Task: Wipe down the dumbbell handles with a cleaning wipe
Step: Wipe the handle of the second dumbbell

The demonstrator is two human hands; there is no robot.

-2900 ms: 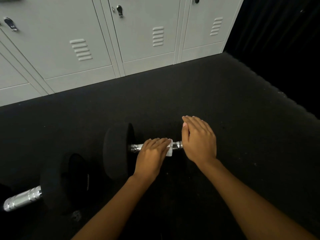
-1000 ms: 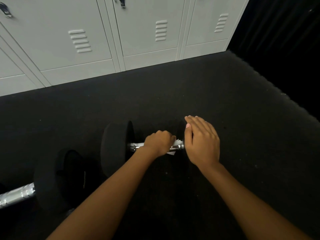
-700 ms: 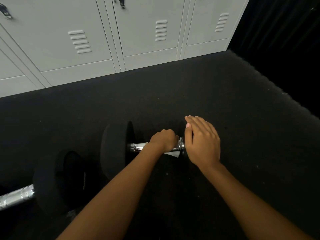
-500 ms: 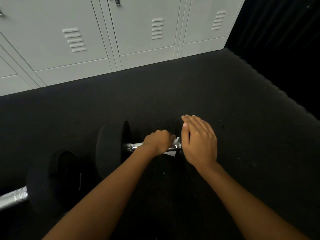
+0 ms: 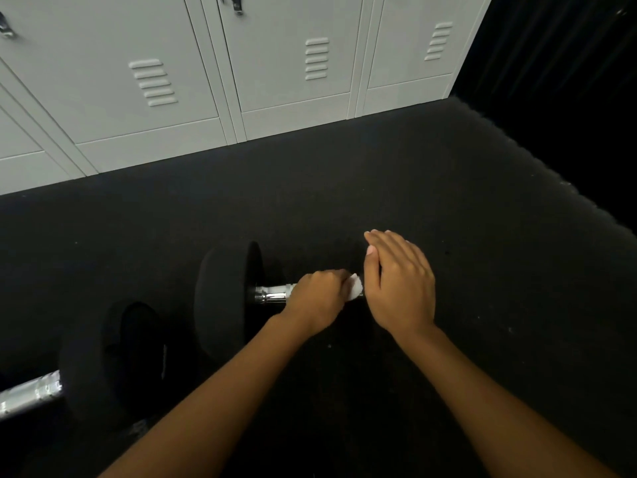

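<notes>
Wiping the near dumbbell's chrome handle [image 5: 272, 294], which lies left-to-right on the black floor [image 5: 482, 270].

- Left hand [image 5: 319, 300] is curled round the handle's right half, gripping the white wipe [image 5: 355, 288] against the metal. A corner of the wipe shows at the handle's right end.
- Right hand [image 5: 400, 284] lies flat with fingers straight and together, holding nothing, over the handle's right end. Whatever is under it is lost in shadow, so I cannot confirm contact.
- Left weight head [image 5: 224, 298] is black and stands on edge at the handle's left end.

Technique (judgement):
- The bare chrome left of the grip looks unwiped on this pass. Slide the wrapped wipe along to the left weight head.
- Twist the wrist so the underside is also covered.
- Bear down with the flat hand so the dumbbell cannot roll.
- Refold the wipe if it bunches.

Counts:
- Dumbbells: 2. The second dumbbell [image 5: 110, 360] is left of the handle and nearer the camera.
- Handles: 2. The second handle [image 5: 29, 395] is cut off by the frame edge and is apparently yet to be wiped.
- Wipes: 1.
- Hands: 2.
- Vented locker doors [image 5: 293, 63]: 3, beyond the handle, with more cut off at the left.
</notes>
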